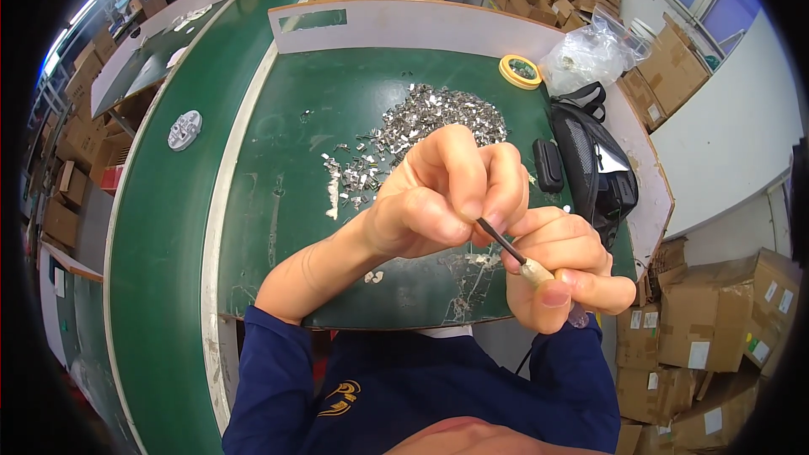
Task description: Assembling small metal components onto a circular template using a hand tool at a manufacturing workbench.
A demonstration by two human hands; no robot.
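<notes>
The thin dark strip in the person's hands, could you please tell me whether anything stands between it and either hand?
Nothing visible stands between the left hand and the thin dark strip: the fingertips pinch its upper end. At its lower end is a pale piece, held by the right hand.

Person's bare left forearm (316, 274) slanting up and inward, left hand (455, 190) raised with fingers (463, 173) pinched, right hand (566, 265) just beside it, nearer the body, fingers curled in a close grip
</notes>
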